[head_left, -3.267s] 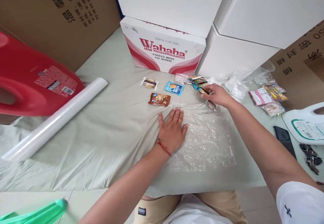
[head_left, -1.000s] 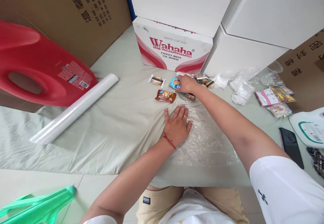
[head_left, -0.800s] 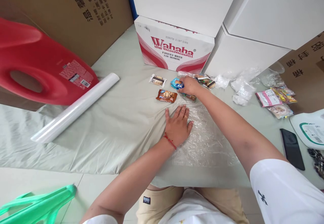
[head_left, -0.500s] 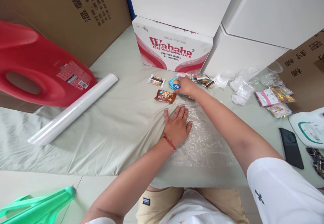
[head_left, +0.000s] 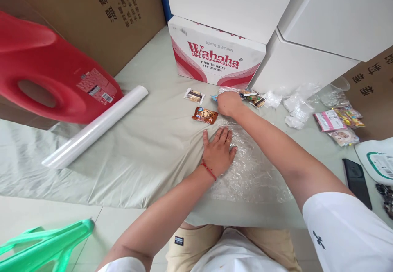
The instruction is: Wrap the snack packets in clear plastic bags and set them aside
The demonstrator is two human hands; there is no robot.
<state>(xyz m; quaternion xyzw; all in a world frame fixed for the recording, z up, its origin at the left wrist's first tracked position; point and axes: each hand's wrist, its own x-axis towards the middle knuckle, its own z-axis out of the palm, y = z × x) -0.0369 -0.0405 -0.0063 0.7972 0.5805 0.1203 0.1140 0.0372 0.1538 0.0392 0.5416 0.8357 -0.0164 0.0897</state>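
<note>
My left hand [head_left: 218,151] lies flat with fingers spread on a crinkled sheet of clear plastic film [head_left: 251,177], partly over the cloth. My right hand [head_left: 229,103] is curled into a closed shape among small wrapped snacks; its fingertips and whatever they hold are hidden. A bit of a blue snack packet [head_left: 214,98] peeks out at its left side. A brown cookie packet [head_left: 204,115] lies just left of it, with a clear-wrapped biscuit [head_left: 194,96] behind. More snack packets [head_left: 256,100] lie beyond the right wrist.
Along the left lie a roll of plastic film [head_left: 98,126] and a red jug [head_left: 61,67]. A Wahaba-type carton marked Wahaha [head_left: 215,59] stands behind. Rightward are crumpled plastic [head_left: 296,108], several snack packs [head_left: 330,120], a phone [head_left: 357,182] and a white bottle [head_left: 377,157].
My right hand has curled its fingers over the blue packet, now mostly covered. A packet below that hand no longer shows. My left hand stays flat; the view has shifted slightly.
</note>
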